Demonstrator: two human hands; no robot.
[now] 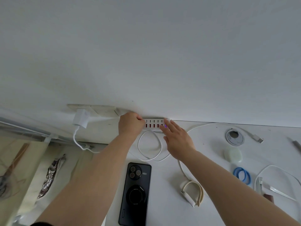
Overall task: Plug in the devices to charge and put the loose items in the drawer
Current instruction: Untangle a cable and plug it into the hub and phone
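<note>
Plugging-in stage by the look of it. White desk (211,209) runs up to the wall, black phone (135,193) lying camera-side up near the front edge, nothing plugged into it. The multi-port USB charging hub (154,123) sits against the wall. Left hand (130,123) curled at its left end, seemingly pinching a white cable's (149,144) plug, though I can't tell for sure. Right hand (177,139) flat, fingers straight, steadying the hub. Next: seat the plug squarely. Blue rings (241,176) await the drawer.
</note>
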